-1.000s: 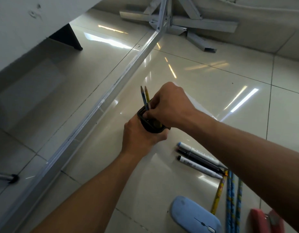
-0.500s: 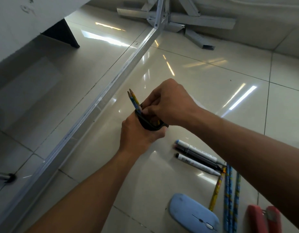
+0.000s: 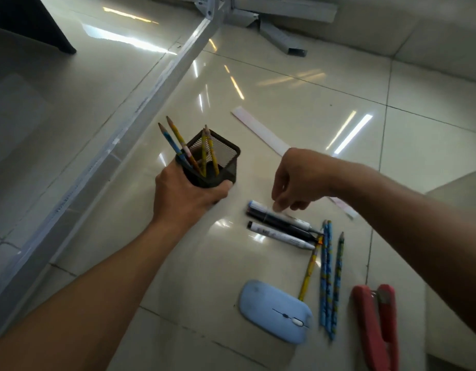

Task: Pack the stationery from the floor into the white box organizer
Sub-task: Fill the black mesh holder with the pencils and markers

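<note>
My left hand [image 3: 186, 196] grips a black mesh pen cup [image 3: 215, 163] from its near side; several pencils [image 3: 178, 145] stand in it. My right hand [image 3: 295, 180] hovers over three markers [image 3: 279, 226] lying on the floor, its fingertips pointing down and touching or almost touching the top one, with nothing held. Several patterned pencils [image 3: 328, 274] lie to the right of the markers. A white ruler [image 3: 258, 132] lies beyond the hand, partly hidden by my arm. No white box organizer is clearly visible.
A light blue computer mouse [image 3: 277, 311] and a red stapler [image 3: 376, 325] lie on the tiled floor near me. A long metal bar [image 3: 119, 135] runs diagonally at the left. Metal frame pieces [image 3: 282, 36] lie at the far end.
My right hand has left the pen cup and moved right and down to the markers. The cup stays in my left hand, with more pencils standing in it.
</note>
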`<action>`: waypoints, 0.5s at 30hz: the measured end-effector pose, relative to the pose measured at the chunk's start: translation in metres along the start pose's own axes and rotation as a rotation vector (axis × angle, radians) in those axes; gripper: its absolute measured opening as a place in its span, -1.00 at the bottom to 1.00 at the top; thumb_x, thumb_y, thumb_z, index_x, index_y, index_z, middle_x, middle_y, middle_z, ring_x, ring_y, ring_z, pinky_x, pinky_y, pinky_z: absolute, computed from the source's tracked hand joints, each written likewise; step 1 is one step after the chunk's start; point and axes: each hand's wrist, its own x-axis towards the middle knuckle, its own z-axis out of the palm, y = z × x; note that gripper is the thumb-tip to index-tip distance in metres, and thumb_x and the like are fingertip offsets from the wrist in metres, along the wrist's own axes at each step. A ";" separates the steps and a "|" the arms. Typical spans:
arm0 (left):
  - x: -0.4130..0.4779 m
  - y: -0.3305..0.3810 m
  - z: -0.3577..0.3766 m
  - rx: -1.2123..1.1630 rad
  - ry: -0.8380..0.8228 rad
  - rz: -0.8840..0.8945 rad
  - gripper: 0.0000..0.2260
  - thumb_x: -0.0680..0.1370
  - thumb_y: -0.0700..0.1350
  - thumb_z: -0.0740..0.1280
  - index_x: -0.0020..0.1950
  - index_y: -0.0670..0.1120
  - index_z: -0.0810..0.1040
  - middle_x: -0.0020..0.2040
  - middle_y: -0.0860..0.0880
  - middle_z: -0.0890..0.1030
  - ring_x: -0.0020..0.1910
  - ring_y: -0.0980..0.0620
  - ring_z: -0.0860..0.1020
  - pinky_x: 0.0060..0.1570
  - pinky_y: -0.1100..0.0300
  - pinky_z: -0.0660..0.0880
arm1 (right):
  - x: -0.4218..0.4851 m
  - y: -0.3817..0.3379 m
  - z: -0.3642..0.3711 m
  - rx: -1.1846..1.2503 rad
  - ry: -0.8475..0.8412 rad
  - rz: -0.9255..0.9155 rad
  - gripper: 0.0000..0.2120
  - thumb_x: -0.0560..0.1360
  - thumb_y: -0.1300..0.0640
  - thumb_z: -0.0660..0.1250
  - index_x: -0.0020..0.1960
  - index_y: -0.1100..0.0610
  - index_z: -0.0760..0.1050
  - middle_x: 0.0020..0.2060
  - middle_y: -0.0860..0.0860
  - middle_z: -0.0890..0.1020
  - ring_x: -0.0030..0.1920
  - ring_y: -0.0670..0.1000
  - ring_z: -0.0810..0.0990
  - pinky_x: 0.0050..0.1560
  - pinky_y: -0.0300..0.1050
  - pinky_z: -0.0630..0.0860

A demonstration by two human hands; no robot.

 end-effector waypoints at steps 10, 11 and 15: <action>0.000 -0.004 0.002 0.034 -0.008 0.022 -0.43 0.19 0.27 0.61 0.08 0.07 0.59 -0.08 0.11 0.62 -0.06 0.12 0.61 -0.19 0.42 0.42 | -0.005 0.019 0.023 -0.057 0.022 -0.033 -0.67 0.26 0.08 0.72 -0.04 0.11 0.71 -0.22 0.04 0.76 -0.33 0.02 0.74 -0.50 -0.33 0.52; 0.000 -0.004 0.003 0.030 -0.012 0.020 -0.43 0.19 0.27 0.61 0.08 0.06 0.58 -0.08 0.11 0.62 -0.05 0.12 0.61 -0.18 0.42 0.43 | -0.004 0.018 0.025 -0.067 0.028 -0.037 -0.66 0.26 0.08 0.72 -0.04 0.11 0.71 -0.20 0.03 0.76 -0.31 0.02 0.74 -0.52 -0.35 0.50; 0.001 -0.005 0.001 0.027 -0.014 0.016 -0.42 0.19 0.27 0.61 0.09 0.06 0.56 -0.07 0.11 0.61 -0.04 0.11 0.61 -0.16 0.39 0.45 | -0.003 0.018 0.026 -0.082 0.033 -0.037 -0.64 0.24 0.06 0.73 -0.03 0.10 0.73 -0.19 0.02 0.77 -0.24 0.02 0.75 -0.48 -0.31 0.54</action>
